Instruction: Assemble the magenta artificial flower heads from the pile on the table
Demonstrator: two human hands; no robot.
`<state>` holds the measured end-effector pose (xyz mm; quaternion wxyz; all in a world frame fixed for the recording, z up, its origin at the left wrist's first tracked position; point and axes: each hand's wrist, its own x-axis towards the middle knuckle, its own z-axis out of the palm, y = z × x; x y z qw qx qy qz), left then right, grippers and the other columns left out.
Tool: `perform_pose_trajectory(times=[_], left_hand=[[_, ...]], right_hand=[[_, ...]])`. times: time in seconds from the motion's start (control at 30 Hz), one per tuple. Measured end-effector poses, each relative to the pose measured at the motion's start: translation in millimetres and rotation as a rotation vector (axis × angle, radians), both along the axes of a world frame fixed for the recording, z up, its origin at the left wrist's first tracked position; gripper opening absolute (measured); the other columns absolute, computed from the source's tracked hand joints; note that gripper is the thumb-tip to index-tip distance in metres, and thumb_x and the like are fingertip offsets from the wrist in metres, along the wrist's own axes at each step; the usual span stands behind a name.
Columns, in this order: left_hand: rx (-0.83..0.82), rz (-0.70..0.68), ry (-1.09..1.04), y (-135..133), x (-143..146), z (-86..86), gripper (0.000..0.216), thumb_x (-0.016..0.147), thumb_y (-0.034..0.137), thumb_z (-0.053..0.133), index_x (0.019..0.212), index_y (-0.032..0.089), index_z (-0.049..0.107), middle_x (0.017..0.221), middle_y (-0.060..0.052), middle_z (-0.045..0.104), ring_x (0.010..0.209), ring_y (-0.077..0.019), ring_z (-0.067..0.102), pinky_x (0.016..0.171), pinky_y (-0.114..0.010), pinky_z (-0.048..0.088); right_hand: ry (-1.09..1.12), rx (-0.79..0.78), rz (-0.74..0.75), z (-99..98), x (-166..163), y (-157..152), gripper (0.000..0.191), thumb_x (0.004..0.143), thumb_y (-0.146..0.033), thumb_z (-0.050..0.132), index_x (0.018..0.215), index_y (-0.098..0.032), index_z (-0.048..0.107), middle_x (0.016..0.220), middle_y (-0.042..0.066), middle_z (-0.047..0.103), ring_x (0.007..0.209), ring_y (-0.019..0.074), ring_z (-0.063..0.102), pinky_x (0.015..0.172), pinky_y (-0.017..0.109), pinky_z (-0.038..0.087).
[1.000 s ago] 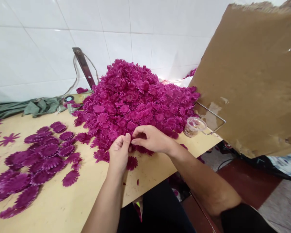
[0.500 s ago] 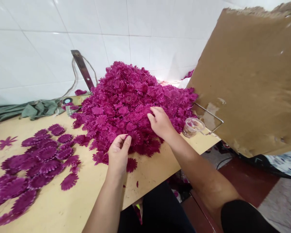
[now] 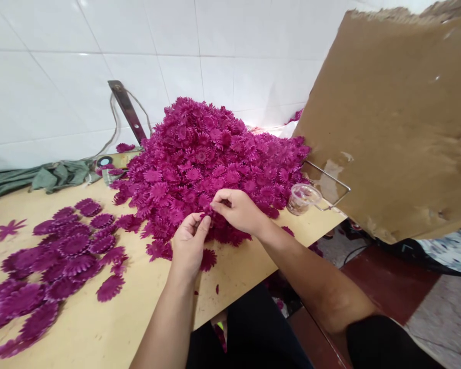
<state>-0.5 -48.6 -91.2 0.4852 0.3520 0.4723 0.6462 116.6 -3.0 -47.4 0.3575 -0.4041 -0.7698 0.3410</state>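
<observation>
A large heap of magenta artificial flower heads [image 3: 200, 148] rises in the middle of the table. At its front edge, my left hand [image 3: 188, 241] pinches a magenta flower piece between thumb and forefinger; most of it blends with the heap behind. Close by on the right is my right hand [image 3: 238, 210], thumb and forefinger pressed together near the left fingertips. What it holds, if anything, I cannot make out. One loose flower [image 3: 208, 260] lies on the table just right of my left wrist. Farther left spread several stacks of flat flower layers [image 3: 75, 244].
A clear plastic cup [image 3: 301, 200] stands right of the heap beside a bent metal wire [image 3: 330, 179]. A big cardboard sheet [image 3: 399, 128] leans at the right. Green cloth [image 3: 57, 174] and a dark metal bar [image 3: 126, 110] are by the tiled wall.
My right hand has come left and slightly down from the face of the heap to my left fingertips. My left hand has stayed almost in place, still pinching.
</observation>
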Motion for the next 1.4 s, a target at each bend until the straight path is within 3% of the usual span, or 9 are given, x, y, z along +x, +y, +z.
perform_pose_trajectory(times=[0.17, 0.27, 0.4, 0.53, 0.63, 0.77, 0.93, 1.13, 1.4], left_hand=[[-0.010, 0.101, -0.071, 0, 1, 3.3, 0.038, 0.043, 0.036, 0.080, 0.057, 0.016, 0.051, 0.052, 0.008, 0.050, 0.051, -0.0048, 0.042, 0.053, -0.018, 0.034], [-0.042, 0.131, -0.100, 0, 1, 3.6, 0.040, 0.040, 0.037, 0.080, 0.056, 0.016, 0.050, 0.050, 0.008, 0.048, 0.050, -0.0046, 0.040, 0.052, -0.018, 0.033], [-0.043, 0.108, -0.071, 1, 1, 3.2, 0.042, 0.041, 0.038, 0.080, 0.053, 0.017, 0.046, 0.047, 0.008, 0.045, 0.047, -0.0044, 0.037, 0.049, -0.019, 0.030], [-0.057, 0.026, -0.119, 0, 0, 1.6, 0.043, 0.043, 0.042, 0.080, 0.052, 0.016, 0.046, 0.048, 0.007, 0.048, 0.047, -0.0047, 0.038, 0.048, -0.018, 0.031], [-0.064, -0.026, -0.137, -2, -1, 0.6, 0.042, 0.046, 0.046, 0.078, 0.054, 0.016, 0.050, 0.052, 0.005, 0.052, 0.050, -0.0068, 0.043, 0.052, -0.020, 0.034], [-0.060, -0.046, -0.096, 1, 0, -0.7, 0.043, 0.050, 0.052, 0.075, 0.055, 0.016, 0.052, 0.051, 0.004, 0.052, 0.049, -0.0072, 0.041, 0.049, -0.021, 0.032], [0.017, 0.049, -0.057, 7, 1, 1.2, 0.044, 0.049, 0.051, 0.076, 0.053, 0.017, 0.049, 0.050, 0.006, 0.048, 0.050, -0.0063, 0.038, 0.052, -0.020, 0.032], [0.035, 0.161, -0.108, -1, -2, 5.0, 0.044, 0.051, 0.048, 0.075, 0.051, 0.017, 0.044, 0.049, 0.007, 0.044, 0.049, -0.0058, 0.036, 0.050, -0.019, 0.032], [0.093, 0.196, 0.194, 7, 0, -1.3, 0.030, 0.059, 0.022, 0.068, 0.088, 0.019, 0.059, 0.091, -0.003, 0.060, 0.084, -0.0141, 0.056, 0.078, -0.026, 0.043]], right_hand=[[0.021, 0.156, -0.433, -3.7, 15, 32, 0.021, 0.080, -0.020, 0.043, 0.059, -0.018, 0.046, 0.062, 0.000, 0.048, 0.064, 0.0131, 0.045, 0.067, 0.028, 0.039], [-0.082, 0.194, -0.570, -2.5, 23, 39, 0.010, 0.076, -0.020, 0.051, 0.079, -0.013, 0.057, 0.085, 0.010, 0.056, 0.087, 0.0211, 0.051, 0.084, 0.037, 0.039], [-0.103, 0.238, -0.375, 4.3, 20, 17, 0.027, 0.075, -0.026, 0.057, 0.098, -0.013, 0.059, 0.103, 0.014, 0.056, 0.098, 0.0226, 0.052, 0.088, 0.039, 0.041], [-0.032, -0.036, 0.110, 6.4, 7, -4, 0.017, 0.077, -0.031, 0.057, 0.075, -0.015, 0.062, 0.077, 0.004, 0.062, 0.071, 0.0131, 0.057, 0.071, 0.029, 0.046], [0.093, -0.229, 0.260, 1.9, 3, -4, 0.020, 0.072, -0.034, 0.062, 0.069, -0.015, 0.058, 0.067, 0.000, 0.060, 0.064, 0.0104, 0.054, 0.065, 0.025, 0.045], [0.271, -0.369, 0.214, -2.9, -1, 0, 0.020, 0.068, -0.030, 0.065, 0.063, -0.015, 0.053, 0.057, -0.004, 0.054, 0.056, 0.0083, 0.050, 0.059, 0.023, 0.042], [0.324, -0.323, 0.024, -3.8, -14, 5, 0.011, 0.070, -0.012, 0.056, 0.059, -0.014, 0.054, 0.054, -0.006, 0.049, 0.052, 0.0065, 0.042, 0.054, 0.021, 0.035], [0.520, -0.324, -0.468, 5.7, 3, 37, 0.021, 0.076, -0.011, 0.048, 0.055, -0.016, 0.045, 0.050, -0.007, 0.043, 0.049, 0.0059, 0.042, 0.052, 0.019, 0.035], [0.562, -0.715, 0.015, 8.7, 5, 9, 0.015, 0.076, -0.016, 0.058, 0.066, -0.016, 0.046, 0.060, -0.005, 0.055, 0.055, 0.0062, 0.057, 0.056, 0.019, 0.046]])
